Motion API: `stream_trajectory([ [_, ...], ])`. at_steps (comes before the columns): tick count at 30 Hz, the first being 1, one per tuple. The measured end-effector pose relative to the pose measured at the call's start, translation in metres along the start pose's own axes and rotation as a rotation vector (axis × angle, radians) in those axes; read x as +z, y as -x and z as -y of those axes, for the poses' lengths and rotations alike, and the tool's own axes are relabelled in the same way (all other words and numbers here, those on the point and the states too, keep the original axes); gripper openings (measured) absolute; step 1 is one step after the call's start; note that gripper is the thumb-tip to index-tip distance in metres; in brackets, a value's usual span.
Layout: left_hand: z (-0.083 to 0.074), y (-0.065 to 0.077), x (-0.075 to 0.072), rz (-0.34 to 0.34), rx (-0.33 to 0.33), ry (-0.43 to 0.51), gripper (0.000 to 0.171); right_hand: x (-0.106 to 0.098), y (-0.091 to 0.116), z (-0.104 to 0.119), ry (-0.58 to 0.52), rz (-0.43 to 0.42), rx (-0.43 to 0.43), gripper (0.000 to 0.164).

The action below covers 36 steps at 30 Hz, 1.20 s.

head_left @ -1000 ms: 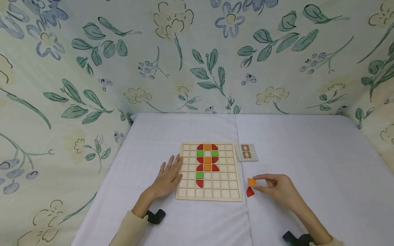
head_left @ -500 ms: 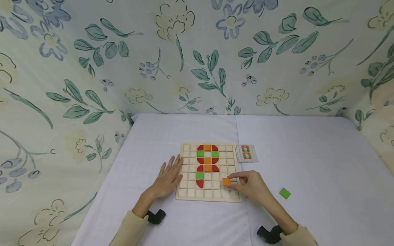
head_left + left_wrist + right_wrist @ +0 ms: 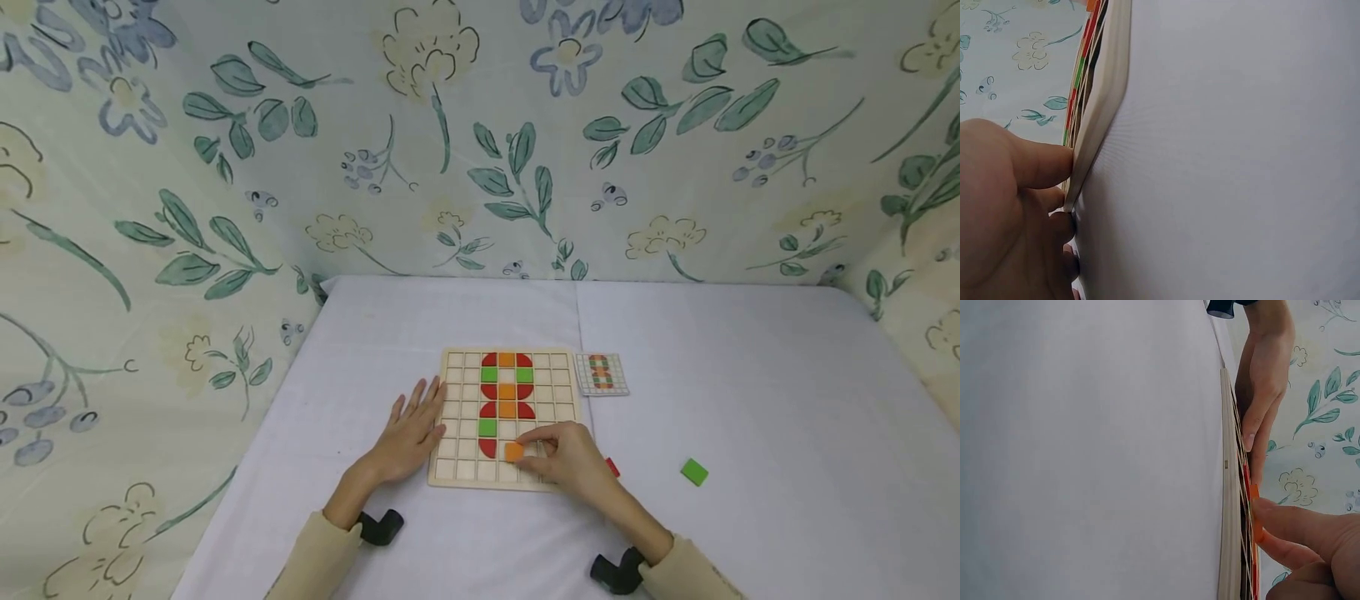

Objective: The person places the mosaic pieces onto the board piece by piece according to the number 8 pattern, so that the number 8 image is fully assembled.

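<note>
A wooden grid board (image 3: 457,473) lies on the table, with red quarter-round, orange square and green square tiles set in its middle columns. My right hand (image 3: 573,462) pinches an orange square tile (image 3: 513,452) between thumb and forefinger, low over the board just right of the lowest red tile (image 3: 487,448). In the right wrist view the orange tile (image 3: 1255,512) stands tilted at the board's surface. My left hand (image 3: 405,437) rests flat with spread fingers against the board's left edge. The left wrist view shows its thumb (image 3: 1047,165) touching the board's side (image 3: 1107,81).
A small pattern card (image 3: 602,375) lies beside the board's upper right corner. On the white cloth (image 3: 787,400) to the right sit a green square tile (image 3: 694,472) and a red tile (image 3: 612,467), partly hidden by my right hand. A floral curtain hangs behind.
My right hand has carried the orange tile leftward from the cloth beside the board to over its lower middle. The green tile on the cloth has come into sight. My left hand stays put.
</note>
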State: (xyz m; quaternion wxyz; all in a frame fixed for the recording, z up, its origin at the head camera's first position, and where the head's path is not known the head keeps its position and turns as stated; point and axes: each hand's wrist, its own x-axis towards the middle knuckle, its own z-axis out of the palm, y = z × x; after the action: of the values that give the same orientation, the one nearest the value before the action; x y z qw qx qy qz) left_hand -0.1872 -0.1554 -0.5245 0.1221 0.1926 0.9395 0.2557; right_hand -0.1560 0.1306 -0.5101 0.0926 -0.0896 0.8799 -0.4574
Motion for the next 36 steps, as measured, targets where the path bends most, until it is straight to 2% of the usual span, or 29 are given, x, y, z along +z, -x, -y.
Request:
stream_trajectory([
  [21,0.0006,-0.0001,0.0,-0.004,0.0,0.006,0.064,0.0099,-0.0043,0.0017,-0.038,-0.052,0.041,0.024],
  [36,0.0,-0.0002,-0.001,0.004,-0.007,-0.002,0.064,0.0062,-0.0035,-0.0014,-0.099,0.001,0.089,0.024],
])
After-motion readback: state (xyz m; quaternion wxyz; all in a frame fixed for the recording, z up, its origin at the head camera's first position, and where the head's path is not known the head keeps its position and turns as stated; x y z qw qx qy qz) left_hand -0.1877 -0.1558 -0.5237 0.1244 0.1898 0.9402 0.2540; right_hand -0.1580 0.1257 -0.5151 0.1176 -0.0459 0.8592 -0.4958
